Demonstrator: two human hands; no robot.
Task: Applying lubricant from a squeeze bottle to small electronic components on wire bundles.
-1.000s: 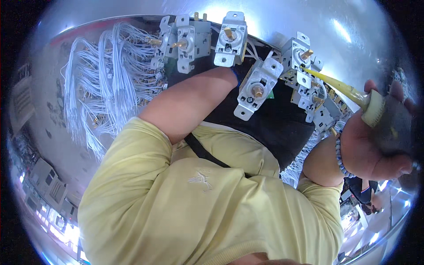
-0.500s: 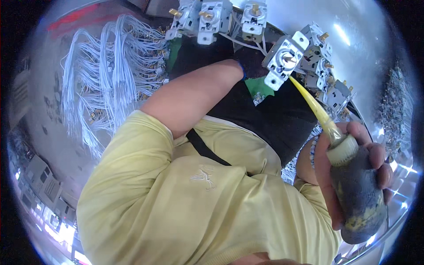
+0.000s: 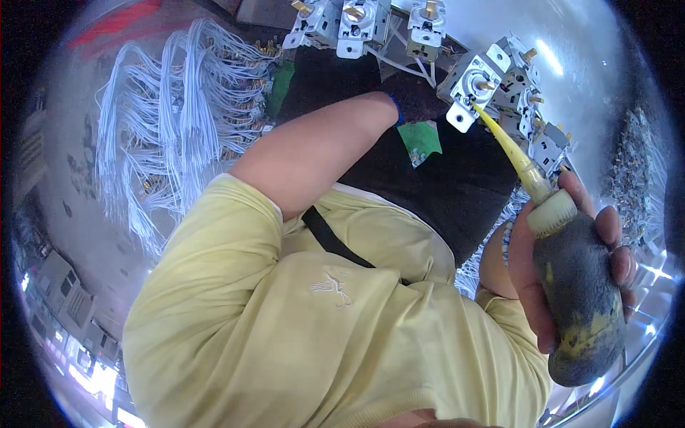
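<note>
**Right hand on squeeze bottle, nozzle at a switch shaft**

Right hand (image 3: 564,264) was wrapped tight around a grimy dark squeeze bottle (image 3: 581,307), fingers curled over the far side, thumb side toward the body. Bottle sat at the right edge of view, tilted, cream collar up, with yellow smears on its lower end. Its long yellow nozzle (image 3: 510,146) ran up and left; the tip touched, or sat just beside, the brass shaft of a grey metal switch (image 3: 472,77).

That switch was one of a row of similar switches (image 3: 357,21) along the top, more stacked at the right, all above a black cloth (image 3: 457,178). A small green board (image 3: 419,139) lay on the cloth.

Left forearm (image 3: 314,153) reached up toward the row; the left hand was hidden behind the cloth, grip can't be told.

Bundles of white wires (image 3: 178,107) hung at the left, well apart from the bottle.
</note>
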